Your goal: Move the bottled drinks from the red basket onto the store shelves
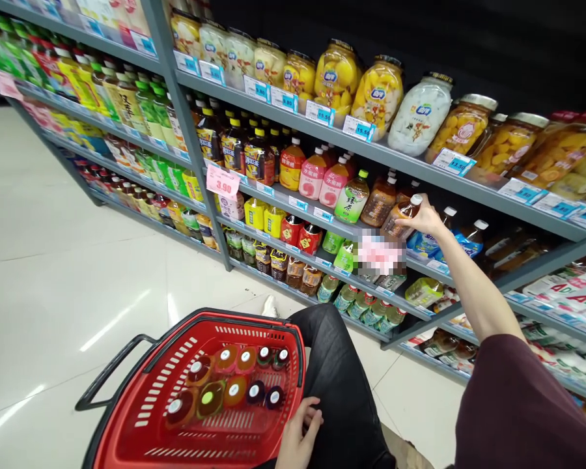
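right hand [427,220] pinches the brown tea bottle [400,218] at two o'clock — best kept upright; left hand [297,438] loosely curled, holding nothing — by the red basket [141,417].

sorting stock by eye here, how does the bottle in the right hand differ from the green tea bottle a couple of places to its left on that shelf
The brown bottle in the right hand is tilted; the green tea bottle stands upright. The brown bottle holds dark amber drink under a white cap; the green tea bottle is pale green with a green cap. The brown bottle is gripped near its cap; the green tea bottle is untouched. Both are plastic drink bottles on the same shelf.
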The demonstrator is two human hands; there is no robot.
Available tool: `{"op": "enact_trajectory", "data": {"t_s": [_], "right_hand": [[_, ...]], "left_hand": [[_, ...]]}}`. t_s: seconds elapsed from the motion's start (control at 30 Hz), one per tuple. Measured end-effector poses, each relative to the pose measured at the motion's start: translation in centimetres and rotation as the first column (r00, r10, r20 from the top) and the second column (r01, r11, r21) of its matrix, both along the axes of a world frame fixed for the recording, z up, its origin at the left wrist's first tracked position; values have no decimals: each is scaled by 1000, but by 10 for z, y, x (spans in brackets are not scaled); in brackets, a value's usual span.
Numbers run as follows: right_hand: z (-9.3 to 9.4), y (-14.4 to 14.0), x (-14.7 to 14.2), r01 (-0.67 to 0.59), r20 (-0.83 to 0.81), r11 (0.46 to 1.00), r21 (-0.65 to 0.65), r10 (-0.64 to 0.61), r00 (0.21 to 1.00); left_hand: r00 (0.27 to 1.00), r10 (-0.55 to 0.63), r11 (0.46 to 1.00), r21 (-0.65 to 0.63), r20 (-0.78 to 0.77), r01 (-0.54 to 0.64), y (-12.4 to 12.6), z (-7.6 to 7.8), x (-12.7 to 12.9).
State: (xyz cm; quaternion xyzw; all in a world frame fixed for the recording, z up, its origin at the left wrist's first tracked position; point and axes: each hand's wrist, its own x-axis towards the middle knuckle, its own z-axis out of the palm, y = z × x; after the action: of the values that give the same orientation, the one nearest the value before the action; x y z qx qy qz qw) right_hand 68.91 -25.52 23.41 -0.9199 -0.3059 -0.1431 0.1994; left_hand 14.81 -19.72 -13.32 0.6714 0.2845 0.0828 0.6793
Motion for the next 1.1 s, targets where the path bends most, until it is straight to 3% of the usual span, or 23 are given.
{"op": "enact_trajectory", "data": {"t_s": [0.1, 0.2, 0.3, 0.4, 0.47, 0.6, 0.87, 1.1], "right_hand": [[6, 0, 12, 46, -5, 999, -24, -46, 999], [15, -1, 21, 3, 16, 998, -63, -2, 1000], [21, 1, 20, -61, 34, 975, -213, 69, 997], [16, 8, 6, 63, 94, 910, -409, -26, 995], [9, 14, -6, 198, 183, 867, -458, -126, 975], [-3, 25, -16, 329, 315, 831, -449, -197, 928], [1, 44, 2, 408, 199, 788, -461, -356, 913], [1, 53, 4, 393, 196, 800, -453, -341, 920]], "left_hand": [[1000, -6, 1000, -2, -6, 6, 1, 0, 2], [1000, -14, 1000, -5, -20, 14, 2, -1, 5], [1000, -15, 1000, -8, -20, 15, 3, 0, 7], [999, -29, 1000, -6, -27, 29, 5, 1, 7], [998, -45, 999, -2, -43, 44, 5, 1, 8], [998, -41, 999, -3, -49, 41, 6, 2, 8], [998, -41, 999, -15, -49, 40, 7, 1, 6], [998, -46, 999, -8, -42, 46, 5, -4, 10]]}}
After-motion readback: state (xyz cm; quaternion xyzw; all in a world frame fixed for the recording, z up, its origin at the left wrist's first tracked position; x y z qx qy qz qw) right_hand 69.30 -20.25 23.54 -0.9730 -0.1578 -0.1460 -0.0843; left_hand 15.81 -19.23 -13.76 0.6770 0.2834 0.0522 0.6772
